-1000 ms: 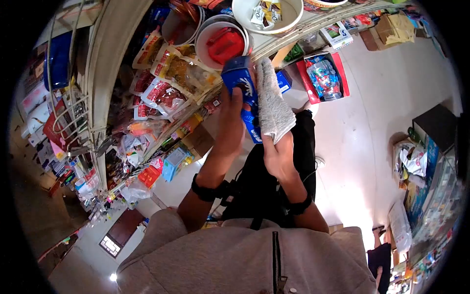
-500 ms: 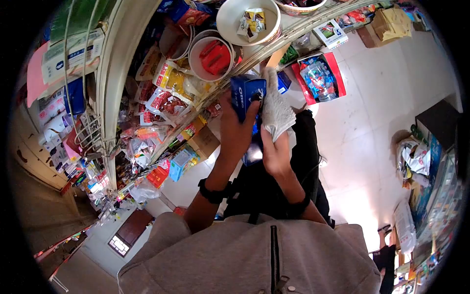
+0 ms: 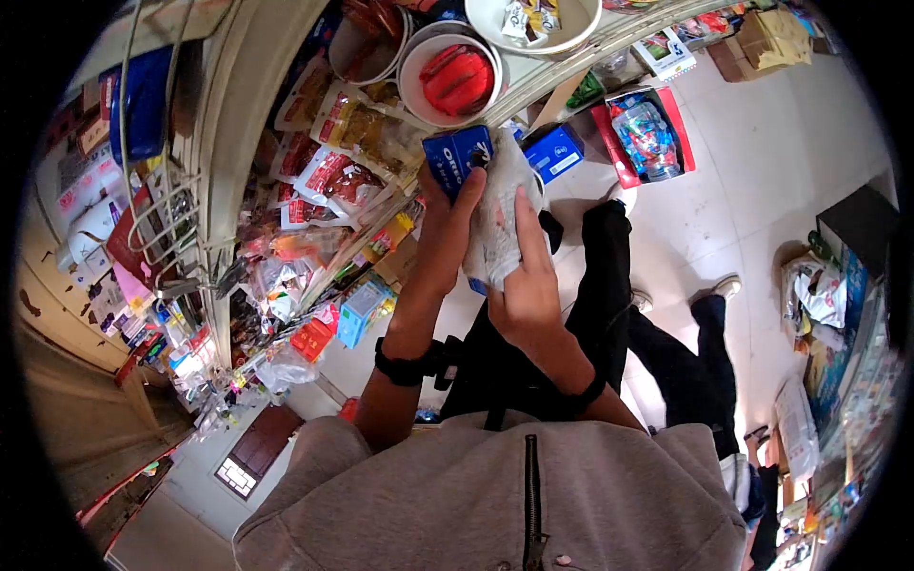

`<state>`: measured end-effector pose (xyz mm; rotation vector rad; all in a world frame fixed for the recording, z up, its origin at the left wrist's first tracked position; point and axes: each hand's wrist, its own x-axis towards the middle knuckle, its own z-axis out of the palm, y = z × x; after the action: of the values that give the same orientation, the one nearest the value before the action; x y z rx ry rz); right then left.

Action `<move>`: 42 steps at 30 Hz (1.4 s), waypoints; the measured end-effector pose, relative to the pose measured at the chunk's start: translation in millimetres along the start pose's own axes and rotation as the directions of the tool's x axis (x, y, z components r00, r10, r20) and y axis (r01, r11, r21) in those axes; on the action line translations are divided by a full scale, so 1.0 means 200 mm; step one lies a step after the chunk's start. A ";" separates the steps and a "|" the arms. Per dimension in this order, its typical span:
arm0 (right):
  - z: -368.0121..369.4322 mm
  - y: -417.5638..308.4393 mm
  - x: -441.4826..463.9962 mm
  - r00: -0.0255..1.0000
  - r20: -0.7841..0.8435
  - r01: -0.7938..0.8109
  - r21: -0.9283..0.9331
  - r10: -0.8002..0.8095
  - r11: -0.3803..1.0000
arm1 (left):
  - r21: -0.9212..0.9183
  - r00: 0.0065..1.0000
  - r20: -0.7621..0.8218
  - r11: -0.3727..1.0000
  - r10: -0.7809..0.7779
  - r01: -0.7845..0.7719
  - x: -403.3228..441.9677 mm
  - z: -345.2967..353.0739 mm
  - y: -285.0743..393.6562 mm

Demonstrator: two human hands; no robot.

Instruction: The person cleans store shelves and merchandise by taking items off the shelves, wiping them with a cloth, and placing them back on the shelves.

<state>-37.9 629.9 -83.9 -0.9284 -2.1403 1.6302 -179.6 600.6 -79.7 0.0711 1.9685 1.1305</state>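
Observation:
A blue Oreo box is gripped by my left hand, its thumb lying along the near side. My right hand has its fingers pressed over a greyish-white cloth. The cloth lies against the right side of the box and hides much of it. Both hands are in front of the shelf edge, close to my body. Just beyond them is a white tub with red packets.
Bagged snacks fill the shelf at left, and a white tub holds small wrapped packets. On the floor are a blue box and a red carton of blue packets. Another person's legs stand at right.
The cloth has gone from hanging beside the box to lying spread along its side, with my right hand flatter over it. Another person's legs have come into view at right.

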 end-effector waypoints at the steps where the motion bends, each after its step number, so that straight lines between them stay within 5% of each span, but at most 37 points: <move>1: 0.02 -0.01 -0.02 1.000 0.007 0.027 -0.001 -0.027 1.000 | 0.131 0.995 -0.082 0.990 0.058 -0.047 -0.02 -0.01 0.04; 4: 0.04 -0.03 -0.09 0.997 0.012 0.077 -0.007 -0.077 0.997 | -0.034 0.990 -0.133 0.998 0.046 -0.051 -0.03 -0.04 0.11; 6: 0.07 0.03 -0.16 0.999 0.039 -0.018 0.268 0.008 0.963 | -0.059 0.988 -0.105 0.991 0.111 -0.117 0.02 -0.11 0.04; 8: 0.09 0.11 -0.24 1.000 -0.012 0.015 0.377 -0.011 0.926 | -0.355 0.999 0.010 0.934 -0.039 0.040 0.02 -0.17 -0.02; 9: 0.13 0.13 -0.26 0.956 0.030 -0.221 0.725 0.291 0.652 | -0.431 0.993 0.069 0.895 -0.092 0.112 0.01 -0.18 -0.04; 10: 0.18 0.15 -0.27 0.832 0.186 -0.335 0.919 0.523 0.206 | -0.498 0.981 0.127 0.847 -0.144 0.189 -0.01 -0.18 -0.05; 11: 0.15 0.09 -0.22 0.713 0.292 -0.339 0.939 0.637 -0.052 | -0.555 0.994 0.106 0.828 -0.024 0.079 -0.01 -0.17 -0.08; 14: 0.13 0.12 -0.16 0.706 0.388 -0.214 0.914 0.593 -0.344 | -0.533 0.975 0.089 0.837 0.201 -0.124 -0.02 -0.17 -0.11; 17: 0.14 0.12 -0.14 0.696 0.337 -0.219 0.941 0.634 -0.260 | -0.509 0.907 0.000 0.781 0.421 -0.362 -0.05 -0.12 -0.11; 20: 0.13 0.11 -0.16 0.684 0.343 -0.254 0.939 0.643 -0.231 | -0.471 0.922 -0.079 0.801 0.380 -0.370 -0.05 -0.11 -0.08; 21: 0.10 0.11 -0.15 0.694 0.376 -0.265 0.926 0.614 -0.268 | -0.479 0.944 -0.210 0.815 0.253 -0.325 -0.01 -0.14 -0.12; 24: 0.07 0.15 -0.15 0.690 0.389 -0.279 0.921 0.610 -0.272 | -0.587 0.950 -0.152 0.749 0.271 -0.308 0.00 -0.13 -0.05; 26: 0.06 0.18 -0.14 0.688 0.314 -0.283 0.946 0.654 -0.157 | -0.479 0.950 -0.171 0.821 0.261 -0.312 -0.09 -0.11 0.00; 28: 0.04 0.22 -0.13 0.796 0.160 -0.336 0.919 0.584 0.207 | 0.076 0.956 -0.039 0.955 0.290 -0.287 -0.08 -0.21 -0.06; 30: -0.01 0.23 -0.11 0.818 0.104 -0.351 0.870 0.566 0.347 | 0.155 0.984 0.064 0.972 0.167 -0.175 -0.14 -0.22 -0.03; 31: -0.04 0.24 -0.09 0.867 0.060 -0.329 0.815 0.495 0.477 | 0.437 0.939 0.175 0.831 0.296 -0.343 -0.17 -0.21 -0.02; 33: -0.08 0.23 -0.07 0.927 0.025 -0.272 0.730 0.374 0.627 | 0.667 0.824 0.410 0.488 0.391 -0.563 -0.20 -0.18 0.01; 34: -0.11 0.23 -0.05 0.948 0.099 -0.290 0.659 0.302 0.694 | 0.654 0.822 0.416 0.500 0.388 -0.567 -0.22 -0.16 0.02; 36: -0.16 0.17 0.01 0.991 0.136 -0.056 0.404 0.000 0.913 | 0.651 0.899 0.421 0.650 0.120 -0.392 -0.28 -0.13 0.08; 37: -0.17 0.14 0.03 0.984 0.174 -0.093 0.381 0.027 0.920 | 0.714 0.922 0.386 0.624 0.028 -0.318 -0.29 -0.15 0.08; 40: -0.14 0.10 0.08 0.976 0.213 -0.132 0.407 0.047 0.904 | 0.733 0.930 0.345 0.583 0.126 -0.351 -0.32 -0.21 0.05; 42: -0.13 0.06 0.09 0.971 0.222 -0.012 0.405 -0.085 0.914 | 0.734 0.928 0.333 0.572 0.166 -0.366 -0.37 -0.30 -0.03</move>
<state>-32.4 663.0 -89.3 -0.5865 -1.8253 2.1440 -171.8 525.2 -23.2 0.9704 2.1345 0.2902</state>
